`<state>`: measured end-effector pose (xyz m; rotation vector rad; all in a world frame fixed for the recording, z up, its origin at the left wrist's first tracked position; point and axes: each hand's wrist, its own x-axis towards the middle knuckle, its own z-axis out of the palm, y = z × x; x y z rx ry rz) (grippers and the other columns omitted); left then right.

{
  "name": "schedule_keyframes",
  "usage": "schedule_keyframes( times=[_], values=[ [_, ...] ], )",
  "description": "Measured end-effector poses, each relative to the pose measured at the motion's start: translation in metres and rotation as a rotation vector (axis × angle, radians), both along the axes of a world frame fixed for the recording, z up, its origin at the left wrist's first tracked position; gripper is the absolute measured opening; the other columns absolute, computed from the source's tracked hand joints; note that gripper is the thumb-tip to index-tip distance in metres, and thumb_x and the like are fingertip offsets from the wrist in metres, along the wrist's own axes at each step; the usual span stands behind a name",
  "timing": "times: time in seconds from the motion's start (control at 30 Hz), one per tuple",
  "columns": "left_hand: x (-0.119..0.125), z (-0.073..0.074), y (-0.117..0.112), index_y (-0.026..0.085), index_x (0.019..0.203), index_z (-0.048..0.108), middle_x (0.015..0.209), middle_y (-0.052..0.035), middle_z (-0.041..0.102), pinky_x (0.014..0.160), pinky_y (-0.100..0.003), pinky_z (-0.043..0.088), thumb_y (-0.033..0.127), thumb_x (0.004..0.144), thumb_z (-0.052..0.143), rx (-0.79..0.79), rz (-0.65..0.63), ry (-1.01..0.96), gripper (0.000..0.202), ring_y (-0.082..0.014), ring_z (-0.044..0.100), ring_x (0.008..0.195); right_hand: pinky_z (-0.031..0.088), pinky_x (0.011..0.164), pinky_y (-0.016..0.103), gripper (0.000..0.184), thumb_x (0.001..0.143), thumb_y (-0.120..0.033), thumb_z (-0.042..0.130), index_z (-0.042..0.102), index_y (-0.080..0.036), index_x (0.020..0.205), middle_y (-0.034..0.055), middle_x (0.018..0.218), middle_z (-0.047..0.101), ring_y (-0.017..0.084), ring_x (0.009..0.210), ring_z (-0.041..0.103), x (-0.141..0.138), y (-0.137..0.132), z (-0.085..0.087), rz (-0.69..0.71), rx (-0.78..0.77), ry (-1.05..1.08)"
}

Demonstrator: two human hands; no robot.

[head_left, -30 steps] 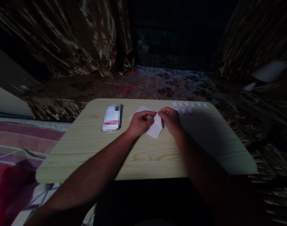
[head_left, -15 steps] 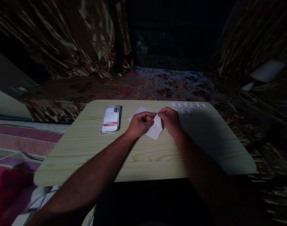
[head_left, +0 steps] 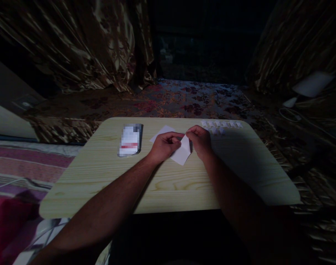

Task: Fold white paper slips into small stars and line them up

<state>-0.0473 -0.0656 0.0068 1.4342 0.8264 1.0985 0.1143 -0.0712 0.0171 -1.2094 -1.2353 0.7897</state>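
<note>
A partly folded sheet of white paper (head_left: 182,154) is held between my two hands over the middle of the table. My left hand (head_left: 165,146) pinches its left side between thumb and fingers. At the top corner, the fingertips of my right hand (head_left: 199,140) are closed on the paper. Beyond my left hand another piece of white paper (head_left: 163,130) lies flat, partly hidden by that hand. Several small folded white paper pieces (head_left: 218,124) sit in rows at the far right of the table, just past my right hand.
A phone-shaped object (head_left: 130,140), its face blurred, lies left of my hands on the light wooden table (head_left: 184,186). A striped bedspread (head_left: 27,162) is at the left. Behind the table is a flowered cloth surface (head_left: 195,97), with a white lamp (head_left: 312,84) at the right.
Both hands keep hold of the paper. My right fingertips have shifted very slightly to the right with its top corner; the other things stay where they were.
</note>
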Motion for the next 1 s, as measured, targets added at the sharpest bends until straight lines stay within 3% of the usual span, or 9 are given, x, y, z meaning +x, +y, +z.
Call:
schedule_keyframes(
  times=[0.27, 0.5, 0.7, 1.0],
  values=[
    [-0.0023, -0.0009, 0.0020, 0.016, 0.100, 0.076, 0.062, 0.0013, 0.060, 0.048, -0.020, 0.034, 0.022, 0.068, 0.073, 0.032, 0.029, 0.018, 0.033, -0.0066, 0.045, 0.049, 0.039, 0.053, 0.025, 0.011, 0.069, -0.030, 0.065, 0.064, -0.019, 0.071, -0.0022, 0.060, 0.061, 0.014, 0.057, 0.054, -0.0010, 0.0013, -0.0025, 0.068, -0.047, 0.047],
    [-0.0024, -0.0020, 0.0034, 0.015, 0.101, 0.076, 0.061, 0.0019, 0.059, 0.049, -0.020, 0.034, 0.022, 0.069, 0.074, 0.040, 0.035, 0.005, 0.033, -0.0061, 0.043, 0.050, 0.040, 0.053, 0.025, 0.014, 0.068, -0.032, 0.066, 0.064, -0.018, 0.071, -0.0015, 0.061, 0.063, 0.014, 0.057, 0.056, -0.0015, 0.0028, -0.0055, 0.036, -0.052, 0.021],
    [-0.0024, -0.0013, 0.0036, 0.014, 0.099, 0.077, 0.060, 0.0021, 0.058, 0.050, -0.020, 0.033, 0.020, 0.068, 0.074, 0.031, 0.079, -0.003, 0.032, -0.0062, 0.043, 0.051, 0.043, 0.056, 0.025, 0.017, 0.068, -0.034, 0.068, 0.067, -0.017, 0.073, 0.0000, 0.065, 0.066, 0.014, 0.060, 0.058, -0.0015, 0.0034, -0.0066, 0.087, -0.087, 0.043],
    [-0.0018, 0.0020, 0.0024, 0.014, 0.096, 0.078, 0.060, 0.0018, 0.059, 0.050, -0.020, 0.033, 0.019, 0.066, 0.074, 0.025, 0.107, 0.008, 0.031, -0.0063, 0.044, 0.051, 0.040, 0.053, 0.024, 0.016, 0.069, -0.033, 0.065, 0.064, -0.017, 0.068, -0.0002, 0.061, 0.064, 0.013, 0.057, 0.056, -0.0014, 0.0024, -0.0050, 0.063, -0.071, -0.030]
  ],
)
